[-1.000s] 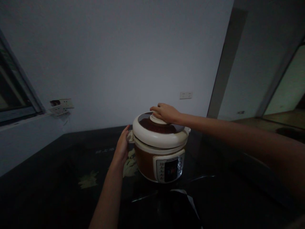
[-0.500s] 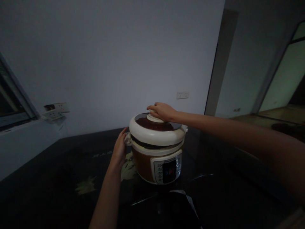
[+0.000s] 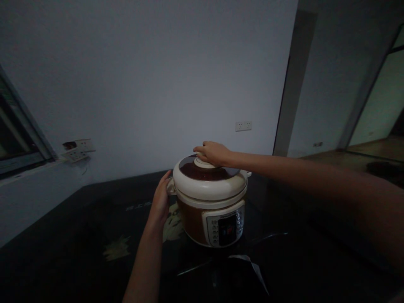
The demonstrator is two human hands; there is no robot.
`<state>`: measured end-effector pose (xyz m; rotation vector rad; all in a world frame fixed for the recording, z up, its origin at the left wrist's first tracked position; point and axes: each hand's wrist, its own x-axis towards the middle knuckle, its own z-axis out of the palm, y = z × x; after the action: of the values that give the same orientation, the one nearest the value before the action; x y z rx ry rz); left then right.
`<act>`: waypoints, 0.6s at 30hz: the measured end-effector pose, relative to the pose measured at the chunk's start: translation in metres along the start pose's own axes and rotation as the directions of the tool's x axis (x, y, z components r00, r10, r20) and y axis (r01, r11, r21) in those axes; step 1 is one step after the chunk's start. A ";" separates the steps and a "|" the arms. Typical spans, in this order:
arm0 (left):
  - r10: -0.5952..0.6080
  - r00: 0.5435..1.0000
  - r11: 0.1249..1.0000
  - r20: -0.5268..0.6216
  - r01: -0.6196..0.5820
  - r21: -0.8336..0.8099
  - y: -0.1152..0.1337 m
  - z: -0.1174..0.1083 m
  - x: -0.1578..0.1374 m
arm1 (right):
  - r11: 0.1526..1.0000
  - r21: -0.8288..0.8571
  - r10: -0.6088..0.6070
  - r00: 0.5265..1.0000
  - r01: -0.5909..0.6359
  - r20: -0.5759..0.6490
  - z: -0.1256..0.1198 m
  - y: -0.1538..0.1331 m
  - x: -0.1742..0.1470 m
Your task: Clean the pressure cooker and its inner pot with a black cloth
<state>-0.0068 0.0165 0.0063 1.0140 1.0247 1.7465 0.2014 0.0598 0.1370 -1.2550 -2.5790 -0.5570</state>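
Observation:
An electric pressure cooker (image 3: pixel 192 221) with a brown body, cream trim and a control panel stands upright on the dark table. Its cream and brown lid (image 3: pixel 208 189) sits down on the body, with no dark gap at the rim. My right hand (image 3: pixel 216 154) is closed over the knob on top of the lid. At the left side, my left hand (image 3: pixel 161 197) grips the cooker's side handle (image 3: pixel 171 187); some of its fingers are hidden behind the handle.
The dark glossy table (image 3: pixel 78 227) carries leaf patterns. A black item with a pale edge (image 3: pixel 249 273) lies in front of the cooker. On the wall are a double socket (image 3: pixel 243 126) and, at left, loose sockets (image 3: pixel 78 149). A window (image 3: pixel 19 126) is at far left.
My right hand has lowered the lid onto the cooker, closing the dark gap that showed beneath it. My left hand stays at the side handle. The view has shifted slightly.

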 end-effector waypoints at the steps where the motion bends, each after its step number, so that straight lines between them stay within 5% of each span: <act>1: -0.003 1.000 1.000 -0.004 0.003 0.000 0.000 0.001 -0.001 | 1.000 -0.001 -0.003 1.000 0.003 0.005 0.000 -0.001 0.000; 18: -0.004 1.000 1.000 -0.011 0.004 0.010 0.002 0.003 -0.003 | 1.000 0.007 -0.001 0.999 0.001 0.032 0.007 -0.007 -0.002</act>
<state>-0.0037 0.0133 0.0082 1.0088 1.0431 1.7471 0.1968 0.0575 0.1288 -1.2701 -2.6054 -0.5317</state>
